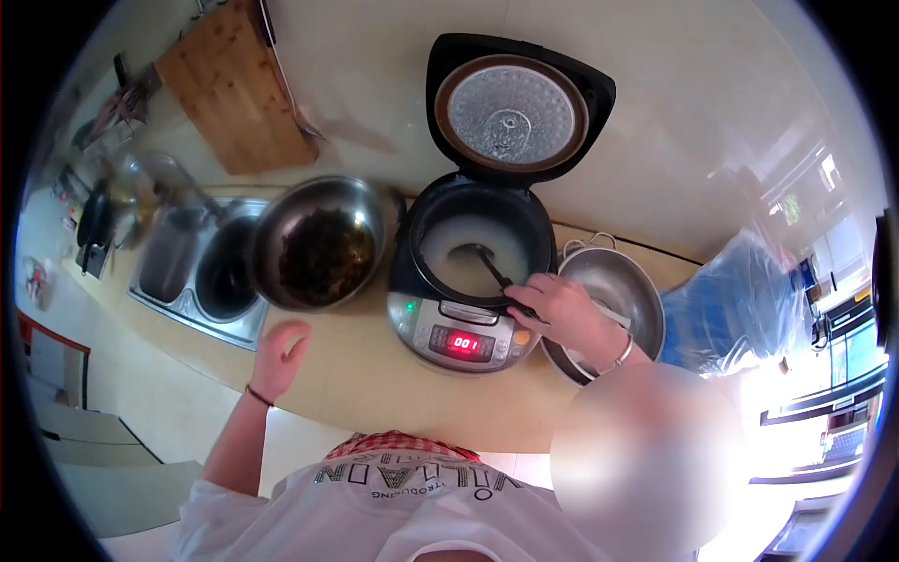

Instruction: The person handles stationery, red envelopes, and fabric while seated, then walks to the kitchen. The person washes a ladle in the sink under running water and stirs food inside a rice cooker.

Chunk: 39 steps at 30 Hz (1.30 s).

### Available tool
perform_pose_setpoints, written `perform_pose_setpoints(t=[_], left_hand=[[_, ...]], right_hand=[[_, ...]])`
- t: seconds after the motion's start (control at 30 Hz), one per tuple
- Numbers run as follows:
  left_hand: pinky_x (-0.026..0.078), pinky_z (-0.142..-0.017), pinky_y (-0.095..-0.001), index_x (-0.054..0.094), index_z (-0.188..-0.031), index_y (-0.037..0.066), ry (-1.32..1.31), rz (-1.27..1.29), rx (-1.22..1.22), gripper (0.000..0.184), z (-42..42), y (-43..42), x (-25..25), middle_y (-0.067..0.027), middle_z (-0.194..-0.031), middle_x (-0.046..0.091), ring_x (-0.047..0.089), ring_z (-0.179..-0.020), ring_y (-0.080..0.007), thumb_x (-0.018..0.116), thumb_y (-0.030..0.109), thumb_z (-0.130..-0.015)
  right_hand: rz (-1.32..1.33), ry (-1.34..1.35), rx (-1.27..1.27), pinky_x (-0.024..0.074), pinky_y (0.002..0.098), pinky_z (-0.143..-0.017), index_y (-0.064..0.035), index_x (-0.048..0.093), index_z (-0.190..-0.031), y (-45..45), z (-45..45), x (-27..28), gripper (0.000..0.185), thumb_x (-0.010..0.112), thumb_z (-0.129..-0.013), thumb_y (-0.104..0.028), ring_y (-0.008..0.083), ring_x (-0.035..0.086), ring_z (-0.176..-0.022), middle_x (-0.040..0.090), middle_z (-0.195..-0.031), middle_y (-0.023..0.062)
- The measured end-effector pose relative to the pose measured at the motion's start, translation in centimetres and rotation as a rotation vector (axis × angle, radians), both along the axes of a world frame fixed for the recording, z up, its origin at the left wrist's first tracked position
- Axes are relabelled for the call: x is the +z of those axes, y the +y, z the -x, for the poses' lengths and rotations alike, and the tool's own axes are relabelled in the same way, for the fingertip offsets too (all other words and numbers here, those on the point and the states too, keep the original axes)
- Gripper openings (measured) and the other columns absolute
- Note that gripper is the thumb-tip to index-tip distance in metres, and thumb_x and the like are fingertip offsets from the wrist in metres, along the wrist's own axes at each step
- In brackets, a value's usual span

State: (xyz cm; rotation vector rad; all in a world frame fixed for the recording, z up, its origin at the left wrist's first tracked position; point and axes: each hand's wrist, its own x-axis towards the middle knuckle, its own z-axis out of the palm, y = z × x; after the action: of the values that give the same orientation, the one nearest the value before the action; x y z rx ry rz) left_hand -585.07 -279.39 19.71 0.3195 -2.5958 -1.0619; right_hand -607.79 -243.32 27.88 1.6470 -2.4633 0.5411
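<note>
My right hand grips the dark handle of a ladle. The ladle's head dips into pale, cloudy liquid inside the rice cooker, so its exact shape is partly hidden. The cooker's lid stands raised against the wall, its inner side wet with droplets. Red digits reading 001 glow on the front panel. My left hand is empty above the counter edge, thumb apart from the fingers, below a steel bowl that holds dark, leafy-looking food in liquid.
A double steel sink lies to the left. Right of the cooker are a metal pan and a blue plastic-wrapped bundle. A wooden cutting board and a long-handled utensil hang on the wall.
</note>
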Motion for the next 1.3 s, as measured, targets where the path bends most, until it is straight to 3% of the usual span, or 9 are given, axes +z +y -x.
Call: perform_pose_setpoints(t=[0.27,0.4,0.47,0.5,0.63,0.7,1.0,1.23,1.3], left_hand=[[0.046,-0.08,-0.0359,0.062,-0.088,0.003,-0.125,0.0,-0.004,0.013,-6.4,-2.7,-4.7,-0.0129,-0.093,0.063,0.058,-0.091,-0.03,0.063,0.006,-0.076],[0.046,-0.08,-0.0376,0.061,-0.088,0.004,-0.146,0.038,-0.068,0.014,-6.9,-3.7,-5.6,-0.0126,-0.093,0.063,0.057,-0.091,-0.0304,0.063,0.008,-0.075],[0.046,-0.08,-0.0378,0.061,-0.089,0.004,-0.159,0.038,-0.078,0.015,-6.9,-3.9,-6.1,-0.0124,-0.093,0.063,0.057,-0.091,-0.0305,0.063,0.008,-0.075],[0.046,-0.08,-0.038,0.061,-0.089,0.004,-0.151,0.034,-0.095,0.015,-7.1,-4.0,-6.4,-0.0124,-0.093,0.063,0.057,-0.091,-0.0307,0.063,0.008,-0.075],[0.046,-0.08,-0.0387,0.062,-0.088,0.004,-0.16,0.062,-0.133,0.015,-7.7,-4.1,-7.2,-0.0124,-0.093,0.063,0.057,-0.091,-0.0313,0.064,0.009,-0.074],[0.046,-0.08,-0.0389,0.062,-0.088,0.005,-0.175,0.049,-0.144,0.016,-7.9,-4.3,-7.4,-0.0124,-0.093,0.063,0.057,-0.091,-0.0314,0.064,0.01,-0.074],[0.045,-0.08,-0.0399,0.062,-0.088,0.006,-0.209,0.062,-0.181,0.017,-8.1,-3.9,-8.7,-0.0116,-0.092,0.062,0.056,-0.091,-0.0312,0.065,0.012,-0.072],[0.045,-0.08,-0.0405,0.062,-0.088,0.007,-0.243,0.089,-0.223,0.018,-8.1,-3.9,-9.2,-0.0112,-0.093,0.061,0.055,-0.091,-0.0311,0.065,0.012,-0.072],[0.045,-0.08,-0.0407,0.062,-0.088,0.007,-0.236,0.098,-0.228,0.017,-8.0,-4.0,-9.3,-0.0111,-0.092,0.061,0.055,-0.091,-0.0312,0.065,0.012,-0.072]], right_hand=[[-0.02,0.169,-0.096,0.0502,0.0334,-0.061,-0.0061,0.062,-0.09,-1.3,0.6,-0.6,0.019,0.064,-0.076,-0.019,0.025,0.06,-0.069,0.058,-0.075,0.0093],[0.204,-0.198,-0.373,0.0471,0.0312,-0.056,-0.0021,0.061,-0.082,-1.2,-0.8,1.5,0.015,0.065,-0.074,-0.014,0.0254,0.058,-0.057,0.061,-0.069,0.0131],[0.248,-0.376,-0.546,0.044,0.0281,-0.054,-0.0013,0.061,-0.082,-1.1,-1.1,1.6,0.013,0.065,-0.075,-0.012,0.0185,0.054,-0.053,0.06,-0.066,0.0113],[0.316,-0.426,-0.572,0.0421,0.026,-0.054,-0.0002,0.062,-0.081,-1.2,-1.3,1.2,0.014,0.064,-0.077,-0.013,0.0128,0.049,-0.053,0.058,-0.065,0.0096],[0.447,-0.419,-0.601,0.0418,0.0256,-0.053,0.0001,0.062,-0.082,-2.0,-2.1,-0.3,0.015,0.064,-0.077,-0.014,0.0112,0.05,-0.054,0.058,-0.064,0.0074],[0.539,-0.646,-0.729,0.0394,0.0211,-0.049,-0.0006,0.062,-0.08,-2.7,-2.2,-1.2,0.012,0.061,-0.081,-0.012,0.0069,0.05,-0.053,0.056,-0.064,0.0021],[0.971,-1.055,-0.96,0.0341,0.0177,-0.043,-0.0027,0.061,-0.084,-3.7,-2.2,-1.9,0.015,0.06,-0.083,-0.017,0.0066,0.05,-0.051,0.052,-0.062,0.0001],[0.89,-0.892,-0.942,0.0393,0.0202,-0.046,0.0007,0.063,-0.089,-2.7,-3.7,0.8,0.016,0.06,-0.083,-0.014,0.0086,0.053,-0.053,0.056,-0.064,0.0016],[0.759,-0.644,-0.805,0.041,0.0215,-0.05,-0.0003,0.062,-0.094,-2.4,-3.9,0.5,0.017,0.061,-0.083,-0.014,0.0063,0.051,-0.058,0.059,-0.07,0.0036]])
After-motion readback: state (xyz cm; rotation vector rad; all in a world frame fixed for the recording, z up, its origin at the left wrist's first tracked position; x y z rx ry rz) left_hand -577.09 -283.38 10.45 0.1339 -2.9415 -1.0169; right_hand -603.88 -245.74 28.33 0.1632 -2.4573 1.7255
